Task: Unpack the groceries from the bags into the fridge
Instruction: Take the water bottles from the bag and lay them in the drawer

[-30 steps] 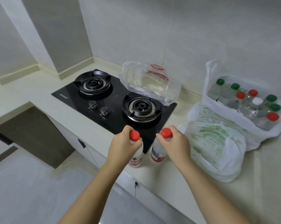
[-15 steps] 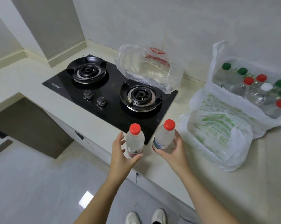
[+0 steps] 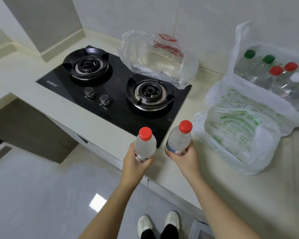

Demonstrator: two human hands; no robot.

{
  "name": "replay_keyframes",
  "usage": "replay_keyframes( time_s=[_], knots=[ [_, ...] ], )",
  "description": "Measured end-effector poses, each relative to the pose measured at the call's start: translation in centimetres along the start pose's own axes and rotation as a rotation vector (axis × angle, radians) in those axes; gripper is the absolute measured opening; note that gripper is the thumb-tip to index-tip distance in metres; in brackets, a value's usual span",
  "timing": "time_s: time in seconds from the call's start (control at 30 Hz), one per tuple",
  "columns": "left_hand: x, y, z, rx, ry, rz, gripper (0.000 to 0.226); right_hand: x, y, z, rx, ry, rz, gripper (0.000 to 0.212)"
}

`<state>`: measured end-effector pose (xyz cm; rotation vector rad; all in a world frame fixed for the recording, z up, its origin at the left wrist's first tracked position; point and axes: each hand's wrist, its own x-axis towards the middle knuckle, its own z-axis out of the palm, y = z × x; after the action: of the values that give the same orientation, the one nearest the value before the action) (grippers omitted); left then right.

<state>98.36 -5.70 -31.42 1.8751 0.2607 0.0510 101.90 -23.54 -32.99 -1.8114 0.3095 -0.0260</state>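
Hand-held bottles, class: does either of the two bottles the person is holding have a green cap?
No: the left bottle in the left hand and the right bottle in the right hand both have red caps.

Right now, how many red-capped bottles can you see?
4. The left hand holds one bottle, the right hand another, and two red caps sit side by side in the white bag. Others may be hidden there or past the frame edge.

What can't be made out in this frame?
Fridge: outside head view.
White bag: cut by the right edge, bottle count unknown.
Clear bag: crumpled film blurs any contents.
Labels on left bottle and right bottle: partly under left hand and right hand, text too small.
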Motion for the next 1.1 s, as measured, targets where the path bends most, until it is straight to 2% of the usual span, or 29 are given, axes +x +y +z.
replay_keyframes(
  time_s=[0.2,0.37,0.53,0.73,0.9,1.1],
  knots=[
    [-1.0,3.6,-1.9,-0.060,0.045,0.053,0.060,-2.2,-4.0,-1.0,0.051,0.043,-0.076,0.053],
    [-0.2,10.9,-4.5,-0.204,0.084,0.208,0.055,-2.7,-12.1,-2.1,0.174,0.018,-0.226,0.055],
    [-1.3,17.1,-7.0,-0.249,0.114,0.363,0.058,-4.7,-20.0,-3.1,0.217,0.005,-0.401,0.053],
    [-3.8,21.1,-10.1,-0.263,0.202,0.391,0.053,-6.5,-24.6,-2.8,0.274,-0.066,-0.448,0.048],
    [-5.2,22.5,-13.8,-0.262,0.357,0.370,0.048,-6.5,-27.0,-1.0,0.285,-0.179,-0.467,0.055],
    [-7.4,22.3,-18.0,-0.225,0.611,0.304,0.048,-6.4,-29.5,3.7,0.301,-0.460,-0.496,0.058]
  ],
)
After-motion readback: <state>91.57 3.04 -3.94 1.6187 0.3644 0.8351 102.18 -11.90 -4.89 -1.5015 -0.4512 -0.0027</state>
